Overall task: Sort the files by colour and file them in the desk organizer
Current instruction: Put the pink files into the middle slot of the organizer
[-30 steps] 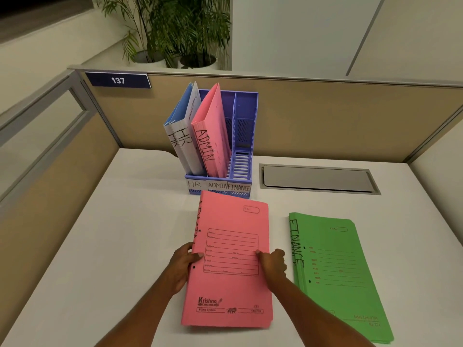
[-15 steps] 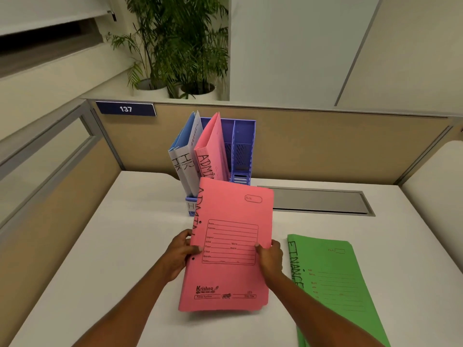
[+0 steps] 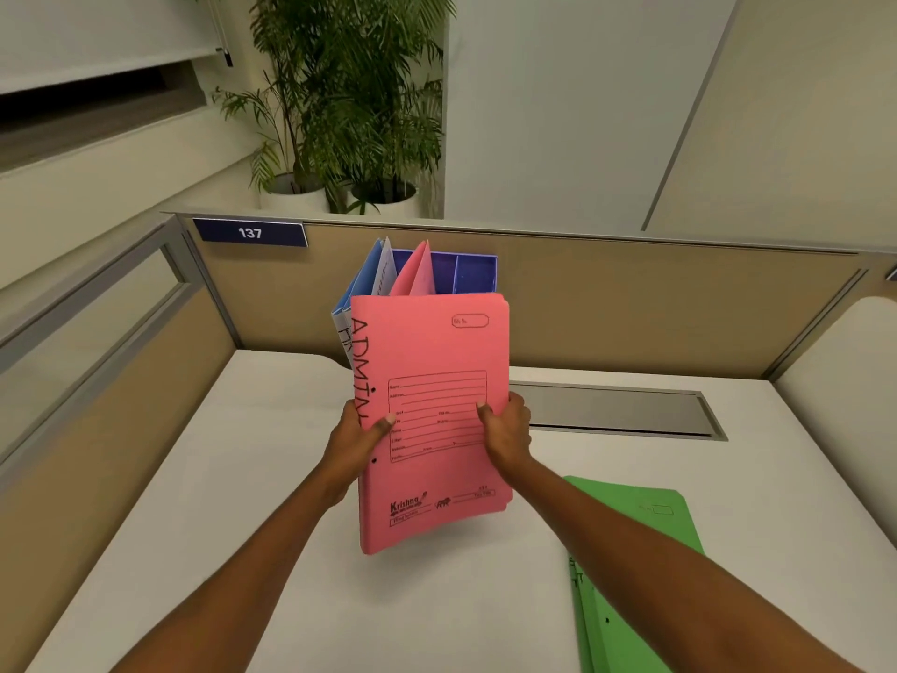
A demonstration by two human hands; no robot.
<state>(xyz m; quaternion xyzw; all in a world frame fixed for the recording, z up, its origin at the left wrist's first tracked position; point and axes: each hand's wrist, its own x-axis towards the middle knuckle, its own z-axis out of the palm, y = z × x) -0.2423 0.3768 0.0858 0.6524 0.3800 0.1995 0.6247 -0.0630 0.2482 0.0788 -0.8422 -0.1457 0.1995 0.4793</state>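
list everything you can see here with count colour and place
held file: one or more, pink, above desk before organizer
desk organizer: one, blue, back of desk
filed pink file: one, pink, organizer's middle slot
filed blue file: one, blue and white, left slot
green files: stack, green, flat on desk, right
desk: one, white
cable hatch: one, grey, set into desk, right rear
number plate: one, dark blue, on partition
partition: one, beige, behind desk
potted plants: two, green, white pots, beyond partition
left hand: one, grips held file's left edge
right hand: one, grips its right edge
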